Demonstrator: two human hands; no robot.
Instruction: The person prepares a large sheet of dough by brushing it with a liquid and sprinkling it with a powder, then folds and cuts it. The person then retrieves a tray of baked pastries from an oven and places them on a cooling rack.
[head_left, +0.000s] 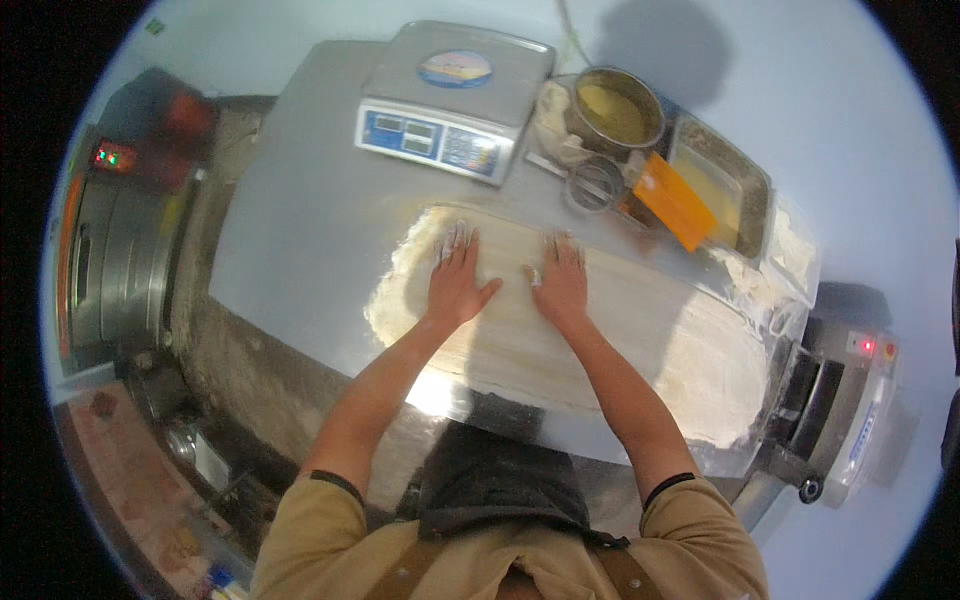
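A long, pale sheet of rolled dough lies across the metal table, stretching from the middle to the right end. My left hand rests flat on the dough's left part, fingers pointing away from me and thumb turned inward. A short way to its right, my right hand lies palm down on the same sheet, its fingers stretched out. White flour coats the fingertips of both hands. Neither hand appears to grip anything.
Behind the dough stand a digital scale, a metal pot with yellowish contents, a round clear container, an orange scraper and a rectangular tray. A machine adjoins the table's right end; metal equipment stands left.
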